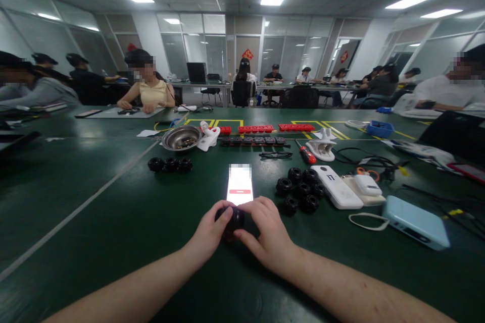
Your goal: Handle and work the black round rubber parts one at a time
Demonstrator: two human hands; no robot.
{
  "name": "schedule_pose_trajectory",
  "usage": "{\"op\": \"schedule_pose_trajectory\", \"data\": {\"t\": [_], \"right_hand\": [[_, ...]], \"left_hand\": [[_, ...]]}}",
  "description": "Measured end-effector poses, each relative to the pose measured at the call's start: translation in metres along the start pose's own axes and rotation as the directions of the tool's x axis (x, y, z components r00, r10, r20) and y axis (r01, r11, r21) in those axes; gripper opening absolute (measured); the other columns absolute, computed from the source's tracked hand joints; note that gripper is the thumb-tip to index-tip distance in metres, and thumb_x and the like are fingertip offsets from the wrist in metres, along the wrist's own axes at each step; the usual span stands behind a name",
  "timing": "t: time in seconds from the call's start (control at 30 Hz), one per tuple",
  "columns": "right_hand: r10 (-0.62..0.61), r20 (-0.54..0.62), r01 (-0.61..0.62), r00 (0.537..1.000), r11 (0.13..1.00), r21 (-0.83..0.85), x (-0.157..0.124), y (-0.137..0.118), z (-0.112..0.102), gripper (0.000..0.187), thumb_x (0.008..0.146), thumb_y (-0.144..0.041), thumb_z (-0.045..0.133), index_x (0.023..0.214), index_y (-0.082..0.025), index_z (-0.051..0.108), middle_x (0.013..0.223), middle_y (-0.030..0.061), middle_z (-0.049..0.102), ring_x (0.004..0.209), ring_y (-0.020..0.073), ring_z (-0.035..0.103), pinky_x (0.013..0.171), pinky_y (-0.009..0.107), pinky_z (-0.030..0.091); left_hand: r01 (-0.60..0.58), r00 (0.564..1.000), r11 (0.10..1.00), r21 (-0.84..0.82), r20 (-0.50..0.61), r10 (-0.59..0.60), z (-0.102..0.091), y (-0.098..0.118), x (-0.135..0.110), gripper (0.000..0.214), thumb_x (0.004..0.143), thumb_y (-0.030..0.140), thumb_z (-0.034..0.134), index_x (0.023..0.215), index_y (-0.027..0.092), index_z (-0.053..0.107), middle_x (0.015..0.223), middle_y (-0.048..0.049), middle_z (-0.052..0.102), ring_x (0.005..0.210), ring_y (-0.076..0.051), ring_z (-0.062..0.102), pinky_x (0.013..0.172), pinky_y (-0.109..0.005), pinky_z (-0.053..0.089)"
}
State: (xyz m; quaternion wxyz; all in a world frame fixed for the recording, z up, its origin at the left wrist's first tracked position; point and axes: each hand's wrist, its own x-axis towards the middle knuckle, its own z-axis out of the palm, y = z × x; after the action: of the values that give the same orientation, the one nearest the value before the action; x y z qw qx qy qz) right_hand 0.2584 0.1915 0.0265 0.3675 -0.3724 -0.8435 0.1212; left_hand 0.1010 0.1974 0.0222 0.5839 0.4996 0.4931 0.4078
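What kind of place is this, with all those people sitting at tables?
Probably a workshop or assembly room. The green table holds a cluster of black round parts, a screwdriver and a metal bowl of small pieces.

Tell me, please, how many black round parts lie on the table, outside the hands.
10: three parts in a row left of the phone, seven parts clustered to its right; the cluster may hide more.

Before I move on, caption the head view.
Left hand and right hand hold a black part near a lit phone on a green table.
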Motion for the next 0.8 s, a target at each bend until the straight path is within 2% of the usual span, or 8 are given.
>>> {"op": "schedule_pose_trajectory", "data": {"t": [0.13, 0.23, 0.33, 0.4, 0.5, 0.63, 0.7, 0.8], "right_hand": [[-0.103, 0.004, 0.103, 0.995, 0.995, 0.001, -0.0019, -0.0025, -0.0003, 0.041, 0.073, -0.017, 0.055, 0.113, -0.019, 0.043, 0.108, 0.0068, 0.053, 0.100, 0.0227, 0.045, 0.095, 0.045, 0.027], [-0.039, -0.017, 0.040, 0.999, 0.999, 0.018, -0.0019, -0.0035, -0.0009, 0.043, 0.072, -0.028, 0.059, 0.111, -0.017, 0.042, 0.105, 0.0082, 0.053, 0.098, 0.0237, 0.046, 0.093, 0.046, 0.028], [0.052, 0.003, -0.052, 0.999, 0.999, 0.009, -0.0004, -0.0027, -0.0016, 0.034, 0.074, -0.034, 0.058, 0.102, -0.017, 0.050, 0.095, 0.0065, 0.056, 0.092, 0.0235, 0.046, 0.085, 0.043, 0.035], [0.076, 0.019, -0.076, 0.997, 0.997, 0.000, 0.0004, -0.0021, -0.0020, 0.027, 0.075, -0.034, 0.058, 0.097, -0.018, 0.053, 0.089, 0.0050, 0.058, 0.089, 0.0229, 0.046, 0.081, 0.041, 0.037], [0.024, 0.042, -0.024, 0.999, 1.000, -0.008, 0.0007, -0.0025, -0.0023, 0.033, 0.074, -0.030, 0.061, 0.103, -0.019, 0.052, 0.095, 0.0055, 0.058, 0.091, 0.0232, 0.045, 0.083, 0.041, 0.036], [-0.072, 0.070, 0.073, 0.995, 0.997, -0.008, 0.0002, -0.0048, -0.0021, 0.042, 0.074, -0.021, 0.058, 0.114, -0.019, 0.045, 0.108, 0.0062, 0.054, 0.099, 0.0229, 0.044, 0.093, 0.043, 0.029], [-0.040, 0.040, 0.040, 0.998, 0.999, 0.003, 0.0002, -0.0053, -0.0020, 0.044, 0.073, -0.024, 0.060, 0.113, -0.018, 0.044, 0.108, 0.0072, 0.053, 0.099, 0.0233, 0.044, 0.093, 0.043, 0.028], [0.054, -0.005, -0.054, 0.999, 0.998, 0.017, 0.0005, -0.0045, -0.0022, 0.045, 0.069, -0.034, 0.064, 0.107, -0.016, 0.047, 0.101, 0.0082, 0.054, 0.094, 0.0241, 0.045, 0.084, 0.042, 0.036]], "left_hand": [[-0.013, 1.000, 1.000, -0.010, 0.006, 0.013, -0.0010, -0.0014, 0.0021, 0.035, 0.071, 0.051, 0.047, 0.079, 0.017, 0.049, 0.069, 0.0008, 0.051, 0.061, -0.016, 0.052, 0.049, -0.025, 0.042], [-0.065, 0.998, 0.998, 0.026, -0.023, 0.065, -0.0010, 0.0006, -0.0004, 0.030, 0.069, 0.046, 0.051, 0.077, 0.017, 0.050, 0.071, 0.0006, 0.051, 0.066, -0.016, 0.052, 0.052, -0.024, 0.043], [-0.094, 0.995, 0.994, 0.055, -0.031, 0.096, -0.0005, 0.0027, -0.0032, 0.029, 0.068, 0.045, 0.053, 0.079, 0.018, 0.049, 0.074, 0.0009, 0.051, 0.067, -0.016, 0.053, 0.054, -0.024, 0.043], [-0.073, 0.997, 0.996, 0.052, -0.010, 0.074, -0.0002, 0.0032, -0.0030, 0.031, 0.068, 0.046, 0.052, 0.081, 0.019, 0.049, 0.074, 0.0009, 0.051, 0.065, -0.016, 0.052, 0.052, -0.025, 0.043], [-0.007, 1.000, 0.999, 0.035, 0.026, 0.006, 0.0001, 0.0030, -0.0001, 0.035, 0.070, 0.051, 0.046, 0.082, 0.017, 0.049, 0.074, -0.0002, 0.052, 0.064, -0.016, 0.052, 0.051, -0.025, 0.042], [-0.003, 1.000, 1.000, 0.018, -0.007, 0.003, -0.0005, 0.0020, 0.0023, 0.033, 0.071, 0.049, 0.046, 0.077, 0.017, 0.050, 0.069, 0.0010, 0.051, 0.064, -0.016, 0.051, 0.050, -0.024, 0.041], [-0.022, 0.999, 1.000, 0.014, -0.036, 0.022, -0.0007, 0.0016, 0.0008, 0.030, 0.072, 0.047, 0.048, 0.078, 0.018, 0.050, 0.069, 0.0016, 0.051, 0.064, -0.016, 0.051, 0.051, -0.024, 0.042], [-0.085, 0.995, 0.996, 0.011, -0.059, 0.085, -0.0005, 0.0015, -0.0030, 0.027, 0.073, 0.045, 0.049, 0.080, 0.019, 0.051, 0.072, 0.0016, 0.052, 0.067, -0.016, 0.053, 0.054, -0.024, 0.043]]}}
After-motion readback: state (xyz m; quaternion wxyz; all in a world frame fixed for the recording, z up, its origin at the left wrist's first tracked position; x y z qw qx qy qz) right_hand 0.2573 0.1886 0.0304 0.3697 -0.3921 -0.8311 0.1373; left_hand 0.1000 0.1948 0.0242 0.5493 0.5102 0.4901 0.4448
